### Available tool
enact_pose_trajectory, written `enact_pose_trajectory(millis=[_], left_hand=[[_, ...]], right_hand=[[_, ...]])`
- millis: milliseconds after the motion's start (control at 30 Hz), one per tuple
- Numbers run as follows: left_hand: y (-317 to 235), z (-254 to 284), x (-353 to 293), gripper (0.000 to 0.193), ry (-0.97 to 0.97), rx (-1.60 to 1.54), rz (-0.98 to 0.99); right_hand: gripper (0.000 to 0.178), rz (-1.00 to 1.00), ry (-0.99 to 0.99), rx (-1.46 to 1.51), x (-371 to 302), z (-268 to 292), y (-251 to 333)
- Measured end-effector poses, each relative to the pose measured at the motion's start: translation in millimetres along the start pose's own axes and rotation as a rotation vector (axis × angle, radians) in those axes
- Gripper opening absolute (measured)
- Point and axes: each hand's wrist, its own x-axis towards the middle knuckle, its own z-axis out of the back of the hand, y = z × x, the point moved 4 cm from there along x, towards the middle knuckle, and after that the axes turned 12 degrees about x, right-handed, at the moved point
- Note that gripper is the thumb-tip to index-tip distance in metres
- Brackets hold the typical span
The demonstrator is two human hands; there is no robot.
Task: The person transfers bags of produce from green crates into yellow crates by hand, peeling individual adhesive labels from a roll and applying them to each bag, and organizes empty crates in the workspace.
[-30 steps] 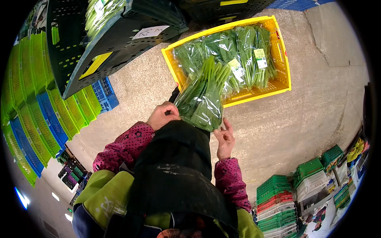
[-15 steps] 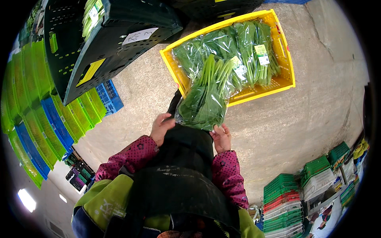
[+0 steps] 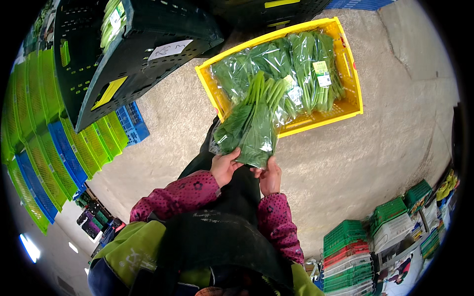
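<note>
A clear plastic bag of leafy greens (image 3: 249, 130) hangs over the near left edge of a yellow crate (image 3: 321, 121), stems pointing away from me and leaves toward me. My left hand (image 3: 225, 166) is closed on the leafy end at its left corner, thumb on top. At the right corner of the same bag, my right hand (image 3: 268, 176) pinches the plastic. Inside the crate lie several more bagged greens (image 3: 306, 64), some with white and green labels (image 3: 322, 74).
A dark green crate (image 3: 148, 64) with a paper slip stands at the upper left. Beyond it are stacked lime-green and blue baskets (image 3: 44, 128). Stacks of green, red and white crates (image 3: 348, 256) stand at lower right. Bare concrete floor (image 3: 345, 163) lies around the yellow crate.
My left hand has moved right and taken hold of the bag's leafy end. My right hand has shifted slightly left, still gripping its corner. The bag has come a little nearer me.
</note>
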Motion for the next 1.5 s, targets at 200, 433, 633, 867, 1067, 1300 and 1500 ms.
enact_pose_trajectory(millis=[200,433,633,867,1067,1300,1500], left_hand=[[-60,-54,-66,0.022,0.198,-0.073,-0.061],[-84,-93,-137,0.033,0.337,0.056,0.064],[-132,-119,-92,0.02,0.335,-0.092,0.005],[-186,-186,77,0.068,0.431,-0.253,-0.154],[-161,-171,148,0.074,0.144,0.554,-0.591],[-49,-85,169,0.066,-0.145,0.844,-0.608],[-3,-127,152,0.046,-0.181,0.573,-0.146]], right_hand=[[0.06,0.491,0.073,-0.646,-2,-16,49],[0.081,1.044,0.242,-1.235,14,-64,106],[0.023,0.428,0.399,-0.739,26,-63,156],[0.042,0.058,0.114,-0.775,128,-77,208],[0.052,0.723,-0.081,-0.71,238,-32,239],[0.051,1.148,-0.814,-1.396,232,20,287],[0.037,0.69,-0.336,-1.119,263,55,313]])
